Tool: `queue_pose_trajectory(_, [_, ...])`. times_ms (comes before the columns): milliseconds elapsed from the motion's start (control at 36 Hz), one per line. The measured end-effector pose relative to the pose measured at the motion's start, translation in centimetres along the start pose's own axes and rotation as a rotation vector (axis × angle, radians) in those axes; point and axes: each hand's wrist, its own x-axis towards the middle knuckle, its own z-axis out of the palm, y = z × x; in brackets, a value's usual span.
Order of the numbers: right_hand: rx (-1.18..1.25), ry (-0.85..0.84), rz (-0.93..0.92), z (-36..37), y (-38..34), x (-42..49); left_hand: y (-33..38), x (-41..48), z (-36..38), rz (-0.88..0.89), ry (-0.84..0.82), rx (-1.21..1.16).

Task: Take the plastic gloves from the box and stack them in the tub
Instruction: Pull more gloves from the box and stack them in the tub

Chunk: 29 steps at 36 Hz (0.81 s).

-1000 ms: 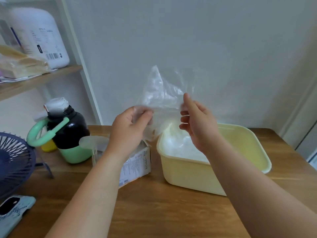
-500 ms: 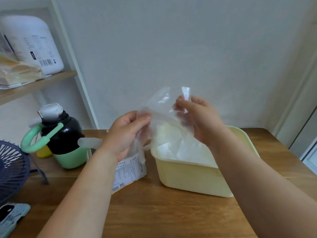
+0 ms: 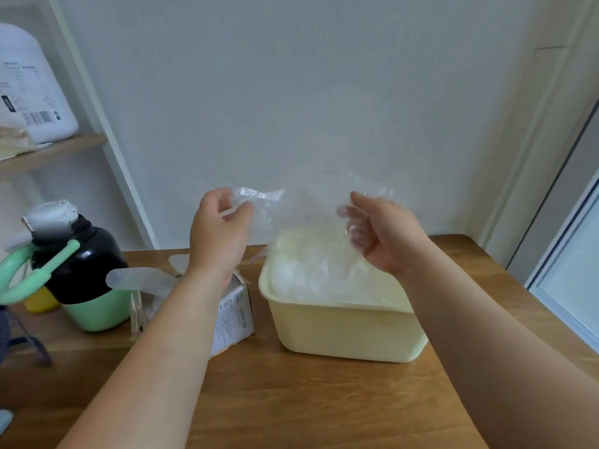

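Head-camera view, looking down on a wooden table (image 3: 291,400) set against a pale wall.

Stretched in the air between two bare hands: one plastic glove (image 3: 301,215). Thin, clear and crinkled, almost lost against the wall except for bright glints along its top edge. Hangs above the far half of the tub, with its lower part drooping toward the pile beneath. Impossible to tell whether it touches that pile.

Pinched at its 9 o'clock edge by the left hand (image 3: 220,234), thumb against curled fingers. Gripped at its 3 o'clock edge by the right hand (image 3: 385,234), thumb at the top, fingers curled behind the film and seen hazily through it.

Below, toward 4 o'clock from the centre of the view: a pale yellow rectangular tub (image 3: 350,332). Inside, a milky white heap of gloves (image 3: 301,277), massed toward the 9 o'clock side and rising about to the rim.

Just beside the tub at its 9 o'clock: a small printed cardboard box (image 3: 233,319), open at the top and partly hidden behind the left forearm. Poking out of it toward 9 o'clock, a frosted glove (image 3: 139,280), limp, with a rounded tip.

Farther toward 9 o'clock: a black and mint green bottle (image 3: 81,264) with a grey cap and a mint loop handle. At 10 o'clock in the view, a wooden shelf (image 3: 52,153) carrying a large white jug (image 3: 29,92) with a barcode label.
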Motion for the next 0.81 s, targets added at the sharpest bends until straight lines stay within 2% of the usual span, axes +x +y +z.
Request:
queue_pose_trajectory(83, [0.119,0.15,-0.034,0.3,0.3,-0.1,0.2,-1.0,0.5,0.193,0.014,0.226])
queue_pose_trajectory(167, [0.087,0.223,-0.021,-0.4,0.8,0.2,0.4,-1.9,1.0,0.409,-0.038,0.389])
queue_pose_trajectory(222, [-0.138,0.344,0.046,-0.9,1.1,0.9,0.6,-2.1,1.7,0.504,-0.171,0.421])
queue_pose_trajectory(250, [-0.486,0.337,0.091,-0.9,1.4,0.5,0.6,-2.2,2.1,0.528,-0.257,0.438])
queue_pose_trajectory(278, [-0.818,0.335,0.05,-1.6,1.7,0.6,0.5,-2.3,2.6,0.548,-0.348,0.469])
queue_pose_trajectory(306, [-0.839,0.345,0.049,-2.3,1.7,0.6,0.5,-2.5,3.2,0.558,-0.444,0.518])
queue_pose_trajectory(333, [-0.785,0.327,0.021,-2.8,1.7,0.5,0.4,-2.6,3.6,0.545,-0.541,0.591])
queue_pose_trajectory(389, [-0.995,0.364,-0.015,-2.9,1.3,-0.5,0.2,-3.0,4.8,0.484,-0.711,0.767])
queue_pose_trajectory(444, [-1.243,0.314,-0.009,-3.7,1.4,-0.8,0.1,-3.4,6.0,0.41,-0.847,0.897])
queue_pose_trajectory(528, [-1.402,0.32,-0.052,-4.3,1.4,-1.1,0.0,-3.4,7.3,0.271,-1.044,1.034])
queue_pose_trajectory(611, [-1.581,0.327,-0.097,-4.8,1.5,-1.2,-0.2,-3.1,7.9,0.201,-1.18,1.155])
queue_pose_trajectory(667, [-1.742,0.305,-0.197,-4.8,1.0,-1.3,-0.4,-2.9,8.2,0.191,-1.225,1.188])
queue_pose_trajectory(750, [-1.9,0.08,-0.376,-4.7,0.5,-0.7,-0.7,-2.7,8.5,0.157,-1.247,1.169])
queue_pose_trajectory(806, [-1.92,-0.103,-0.292,-4.5,0.5,-0.1,-0.9,-2.4,8.4,0.104,-1.23,1.14])
